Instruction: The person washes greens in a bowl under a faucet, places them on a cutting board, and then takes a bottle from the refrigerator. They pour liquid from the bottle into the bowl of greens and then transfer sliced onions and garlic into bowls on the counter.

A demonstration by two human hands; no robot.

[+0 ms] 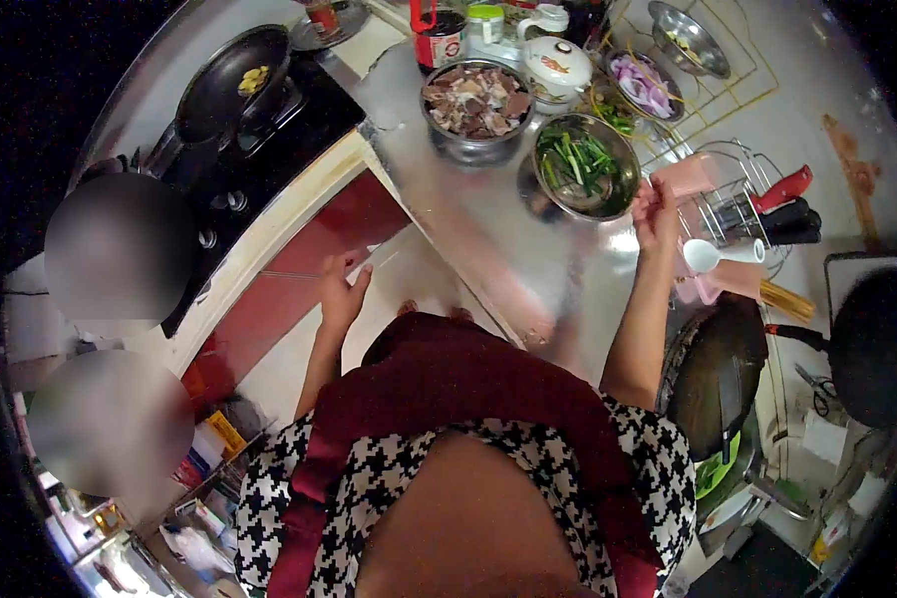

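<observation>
My right hand (654, 215) is at the right rim of a metal bowl (542, 177) on the steel counter, its fingers bent around the edge. Cut green scallions (580, 162) lie in that bowl. My left hand (344, 291) hangs in the air over the floor gap between stove and counter. Its fingers are apart and hold nothing. Behind the scallion bowl, a larger metal bowl (468, 151) holds chopped meat (476, 98). A white lidded pot (556, 70) stands between the bowls, farther back.
A wok (219, 110) with yellowish pieces sits on the black stove (314, 125) at left. Sliced onion (643, 85) fills a bowl at the back right. Red-handled and black-handled knives (785, 189) stand in a wire rack near a white spoon (708, 256). A large pan (716, 374) lies right.
</observation>
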